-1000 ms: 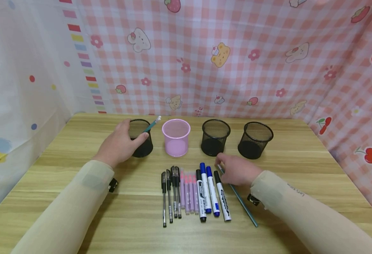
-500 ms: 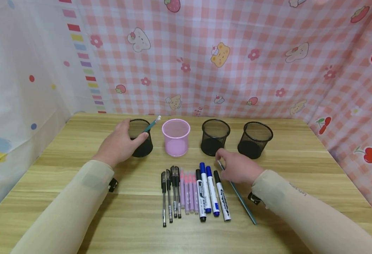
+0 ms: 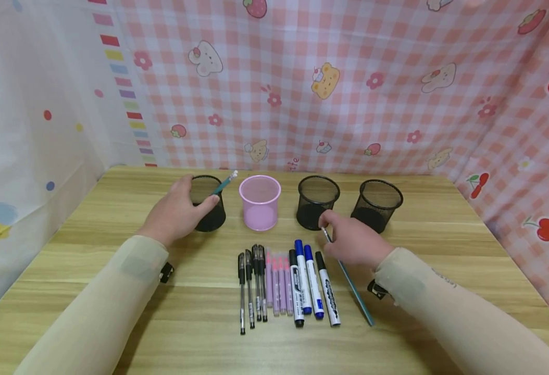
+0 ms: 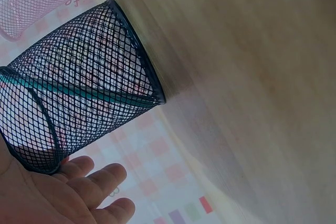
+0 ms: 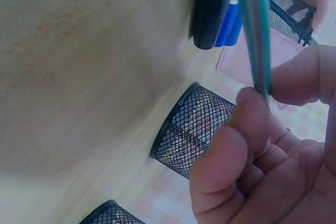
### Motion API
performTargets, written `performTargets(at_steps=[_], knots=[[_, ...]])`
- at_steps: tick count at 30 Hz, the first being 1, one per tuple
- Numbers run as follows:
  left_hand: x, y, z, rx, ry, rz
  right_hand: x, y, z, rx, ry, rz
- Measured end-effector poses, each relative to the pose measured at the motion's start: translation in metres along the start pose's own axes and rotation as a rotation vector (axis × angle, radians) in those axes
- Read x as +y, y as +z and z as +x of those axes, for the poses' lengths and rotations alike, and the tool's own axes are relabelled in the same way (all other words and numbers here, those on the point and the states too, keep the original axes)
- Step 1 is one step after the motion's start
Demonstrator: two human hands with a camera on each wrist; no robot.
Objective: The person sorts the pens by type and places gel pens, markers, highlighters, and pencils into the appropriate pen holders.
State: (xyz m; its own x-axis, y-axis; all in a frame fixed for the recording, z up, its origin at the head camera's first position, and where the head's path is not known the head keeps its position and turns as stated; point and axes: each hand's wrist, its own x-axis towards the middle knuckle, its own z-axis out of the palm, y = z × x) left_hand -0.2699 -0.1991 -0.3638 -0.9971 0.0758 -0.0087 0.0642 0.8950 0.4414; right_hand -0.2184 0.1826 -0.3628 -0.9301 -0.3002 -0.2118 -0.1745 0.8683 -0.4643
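Observation:
My left hand grips the leftmost black mesh pen cup near its rim. A teal pencil leans inside that cup, its white-tipped end above the rim; the mesh shows its shaft in the left wrist view. My right hand pinches a second teal pencil between thumb and fingertips, near its upper end. This pencil slants down towards the right, beside the markers. Whether its lower end touches the table is unclear. Right behind the right hand stand two more black mesh cups, one at centre right and one at far right.
A pink mesh cup stands in the row of cups. In front lie black-capped gel pens, pink-purple pens and black and blue whiteboard markers, side by side on the wooden table. Printed cloth hangs behind.
My right hand has moved away from me, towards the cups, drawing the pencil along; its lower end has shifted up and left. The left hand and its cup have stayed put.

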Motion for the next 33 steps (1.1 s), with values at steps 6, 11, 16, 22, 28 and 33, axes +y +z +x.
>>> performTargets(at_steps=[6,11,16,22,28,33], knots=[[0.0,0.0,0.0,0.001,0.002,0.001,-0.001,-0.005,-0.002,0.05,-0.055,0.049],[0.0,0.0,0.0,0.005,0.004,0.001,-0.003,-0.007,-0.003,0.108,-0.107,0.105],[0.0,0.0,0.0,0.003,0.001,-0.001,-0.005,-0.008,-0.004,0.182,-0.122,0.204],[0.001,0.0,-0.001,-0.005,-0.007,-0.003,-0.009,-0.008,-0.004,0.281,-0.141,0.323],[0.001,0.001,-0.001,-0.001,-0.004,-0.005,-0.01,-0.008,-0.003,0.355,-0.161,0.386],[0.0,0.001,-0.001,-0.001,-0.004,-0.005,-0.011,-0.007,-0.002,0.384,-0.188,0.502]])
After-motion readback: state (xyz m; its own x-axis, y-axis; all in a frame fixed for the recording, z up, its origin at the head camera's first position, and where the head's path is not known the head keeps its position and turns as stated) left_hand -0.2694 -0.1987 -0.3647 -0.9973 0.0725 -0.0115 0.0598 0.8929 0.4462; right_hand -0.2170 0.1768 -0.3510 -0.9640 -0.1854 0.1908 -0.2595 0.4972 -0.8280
